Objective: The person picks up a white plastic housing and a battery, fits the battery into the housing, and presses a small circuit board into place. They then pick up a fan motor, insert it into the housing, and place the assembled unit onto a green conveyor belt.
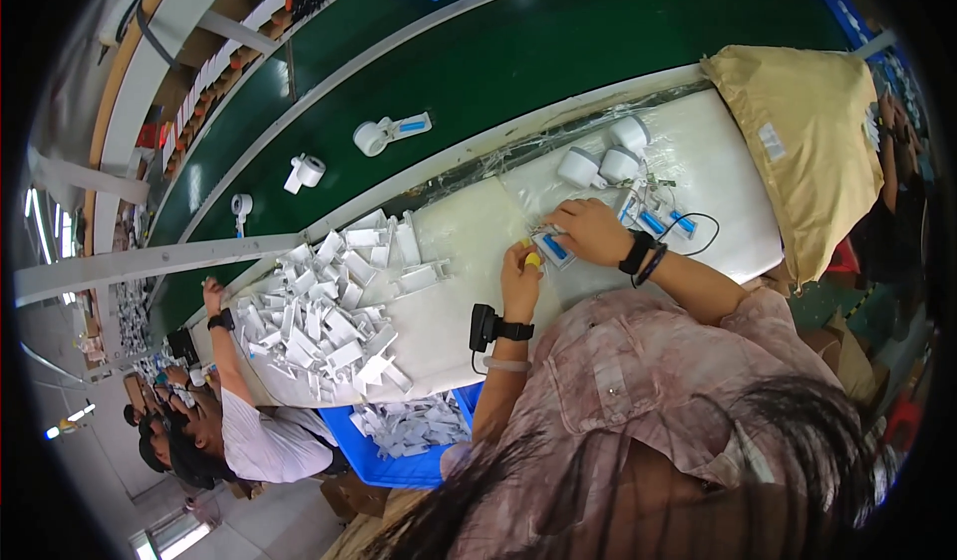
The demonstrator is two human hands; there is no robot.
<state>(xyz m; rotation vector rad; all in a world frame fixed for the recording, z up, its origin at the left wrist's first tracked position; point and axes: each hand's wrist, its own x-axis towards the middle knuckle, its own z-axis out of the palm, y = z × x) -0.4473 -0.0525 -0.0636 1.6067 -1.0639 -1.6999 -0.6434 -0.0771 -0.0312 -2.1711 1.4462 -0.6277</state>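
Note:
Both hands are at a small white plastic housing with a blue battery-like cylinder (554, 249) on the pale work surface. My left hand (519, 279), with yellow covers on its fingertips, is closed at the housing's near left edge. From above and the right, my right hand (596, 233) has its fingers bent down onto the same housing. What the fingertips grip in detail is hidden. Just right of my right hand lie more white housings with blue cylinders (653, 222) and loose wires. Behind them stand several round white units (620, 164).
A heap of white plastic parts (329, 311) covers the left side. Below it, a blue bin (399, 472) holds more parts. The green conveyor (478, 72) carries white assemblies (391, 134). A tan sack (797, 151) lies at right. A co-worker's hand (212, 296) is far left.

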